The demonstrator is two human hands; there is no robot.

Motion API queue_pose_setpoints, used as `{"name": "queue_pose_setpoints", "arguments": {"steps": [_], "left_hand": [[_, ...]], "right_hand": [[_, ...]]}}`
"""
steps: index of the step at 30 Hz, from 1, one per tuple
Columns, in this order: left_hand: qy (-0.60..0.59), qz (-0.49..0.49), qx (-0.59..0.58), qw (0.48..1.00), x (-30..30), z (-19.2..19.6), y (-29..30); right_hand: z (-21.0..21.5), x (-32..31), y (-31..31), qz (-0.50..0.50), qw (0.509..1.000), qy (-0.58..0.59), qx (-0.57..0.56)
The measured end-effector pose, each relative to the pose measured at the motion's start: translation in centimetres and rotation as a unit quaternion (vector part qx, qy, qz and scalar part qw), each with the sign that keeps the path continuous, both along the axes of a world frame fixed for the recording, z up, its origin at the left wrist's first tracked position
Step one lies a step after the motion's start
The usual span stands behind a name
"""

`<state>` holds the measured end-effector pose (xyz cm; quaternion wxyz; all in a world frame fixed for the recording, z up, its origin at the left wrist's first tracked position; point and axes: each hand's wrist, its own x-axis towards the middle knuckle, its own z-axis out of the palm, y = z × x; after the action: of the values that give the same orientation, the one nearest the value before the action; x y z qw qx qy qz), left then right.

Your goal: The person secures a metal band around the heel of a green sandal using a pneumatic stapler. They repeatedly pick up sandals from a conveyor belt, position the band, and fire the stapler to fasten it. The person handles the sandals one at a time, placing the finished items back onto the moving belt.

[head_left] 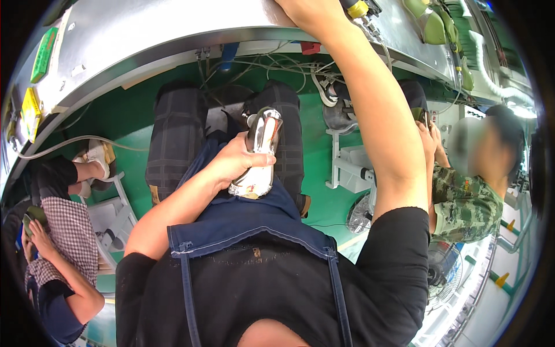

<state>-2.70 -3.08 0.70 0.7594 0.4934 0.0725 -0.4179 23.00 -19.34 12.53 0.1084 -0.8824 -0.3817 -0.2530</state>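
My left hand point(234, 159) is closed around the middle of a shoe point(261, 173) above my lap. The shoe's pale, shiny underside faces up, with small orange patches and a dark edge along the upper. Its narrower end points toward the bench, and my thumb lies across the underside. My right arm reaches up to the metal workbench point(167, 26). Only the back of my right hand point(309, 8) shows at the top edge of the picture; its fingers are cut off, so what they touch is hidden.
Green shoes point(430, 26) stand on the bench at the right, near a yellow-and-black tool point(357, 8). A green box point(44, 55) and a yellow box point(30, 113) sit at the left. Cables point(277, 61) hang beneath the bench. Co-workers sit on both sides; a fan point(445, 274) stands at right.
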Motion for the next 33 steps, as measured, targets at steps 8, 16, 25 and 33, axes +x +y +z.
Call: {"name": "queue_pose_setpoints", "arguments": {"steps": [8, 16, 25, 33], "left_hand": [[-0.31, 0.096, 0.099, 0.941, -0.2, 5.2, 3.3], [-0.536, 0.134, 0.155, 0.819, 0.5, 6.5, 5.2], [-0.563, 0.086, 0.185, 0.801, -1.4, 6.2, 4.6], [-0.455, 0.062, 0.211, 0.863, -6.0, 2.8, 3.8]], "right_hand": [[2.7, -15.9, -1.0, -0.012, 0.919, 0.258, 0.298], [0.0, -28.3, 0.5, 0.145, 0.871, 0.243, 0.402], [-1.3, -31.6, 0.2, 0.101, 0.898, 0.196, 0.382], [-5.1, -34.4, 1.4, 0.042, 0.766, 0.455, 0.452]]}}
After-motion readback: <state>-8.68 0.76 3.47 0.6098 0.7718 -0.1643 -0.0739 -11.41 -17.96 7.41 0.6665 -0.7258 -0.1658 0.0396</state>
